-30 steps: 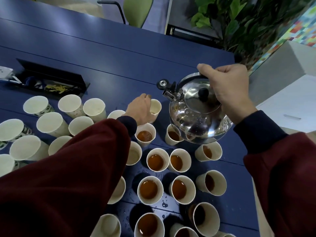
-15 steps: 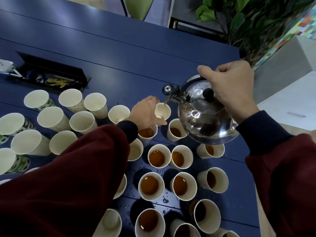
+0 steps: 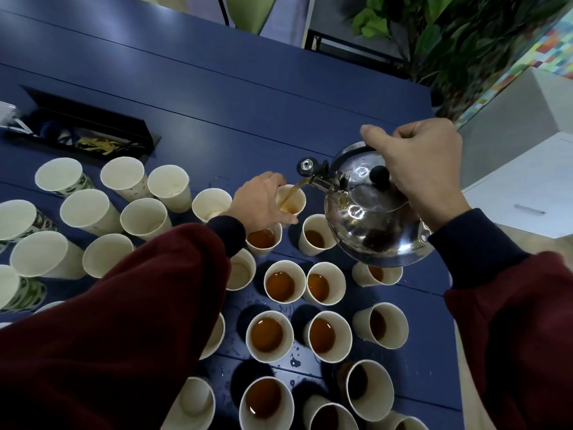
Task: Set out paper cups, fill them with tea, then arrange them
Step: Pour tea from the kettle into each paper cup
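a: where are we in the task now?

b: we are in the middle of the filling. our right hand (image 3: 415, 162) holds the kettle (image 3: 372, 231) tilted, the fingers (image 3: 379, 136) closed tightly round its handle, which the hand covers. a thin stream of tea (image 3: 290, 195) runs from the spout (image 3: 322, 181) into the cup (image 3: 296, 203) at the far edge of the group.

a: and the left hand?

b: our left hand (image 3: 263, 201) steadies this cup on the tabletop (image 3: 217, 97). its fingers are wrapped around the wall of the cup, with the thumb on the near side. we judge that the cup has only a little tea in it.

a: what is done already?

b: the setting out looks done, because many cups stand on the tabletop. the filled cups (image 3: 280, 285) stand close together below the kettle and near us, each with brown tea inside. some drops of spilled tea (image 3: 294, 363) lie between them.

a: and what is left?

b: the empty cups (image 3: 90, 209) on the left side, a big group, wait for tea. we think about half of the pouring is left. the cups beside our left sleeve (image 3: 124, 321) we cannot see well. then comes the arranging, which we judge is not begun: the cups stand in loose clusters, not in rows.
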A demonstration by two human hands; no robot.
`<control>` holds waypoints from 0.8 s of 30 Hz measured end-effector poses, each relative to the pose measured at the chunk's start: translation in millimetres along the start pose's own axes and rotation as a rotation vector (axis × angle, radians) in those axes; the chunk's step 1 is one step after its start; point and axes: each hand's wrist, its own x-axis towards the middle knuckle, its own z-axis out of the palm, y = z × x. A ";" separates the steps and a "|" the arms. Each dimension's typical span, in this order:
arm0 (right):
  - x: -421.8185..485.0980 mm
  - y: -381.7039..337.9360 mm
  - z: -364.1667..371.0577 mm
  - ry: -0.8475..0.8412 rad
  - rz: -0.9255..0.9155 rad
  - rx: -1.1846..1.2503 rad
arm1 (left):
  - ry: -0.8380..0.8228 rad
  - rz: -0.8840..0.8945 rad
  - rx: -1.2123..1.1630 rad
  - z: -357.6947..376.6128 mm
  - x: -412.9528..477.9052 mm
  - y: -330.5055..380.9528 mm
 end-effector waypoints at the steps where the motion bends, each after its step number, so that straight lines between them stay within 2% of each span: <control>1: 0.0 -0.5 -0.2 0.001 0.003 -0.001 | 0.002 0.000 0.000 0.0 -0.1 -0.5; 14: -2.8 2.9 -5.6 0.020 0.008 0.050 | 0.011 -0.010 0.005 4.3 -3.4 -0.6; 19: -11.0 0.2 -14.4 -0.009 0.114 0.266 | 0.019 -0.006 0.028 -2.1 -13.6 4.0; 24: -31.9 -11.3 -29.3 -0.040 0.189 0.465 | 0.120 -0.028 -0.045 -19.1 -43.0 7.0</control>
